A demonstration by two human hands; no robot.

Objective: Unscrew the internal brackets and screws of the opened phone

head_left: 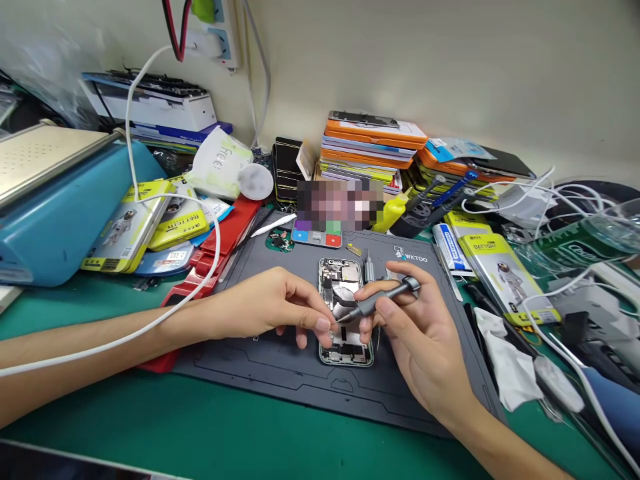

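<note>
An opened smartphone (pixel 346 350) with its inner parts bare lies upright on a dark grey work mat (pixel 280 370). Over its right side, my right hand (pixel 425 340) grips a grey precision screwdriver (pixel 373 305), its thin tip pointing down and left. My left hand (pixel 287 310) is over the phone's left edge, thumb and forefinger pinched together right at the screwdriver's tip. Whatever may lie between those fingertips is too small to make out. Behind the phone, a second grey screwdriver (pixel 369 268) rests on the mat.
A white cable (pixel 175 310) crosses over my left forearm. Yellow battery boxes (pixel 507 277) lie on both sides. Stacked orange and white boxes (pixel 373 143), a yellow bottle (pixel 390 212) and a colourful tray (pixel 317 237) stand behind. A red tool (pixel 210 257) borders the mat's left.
</note>
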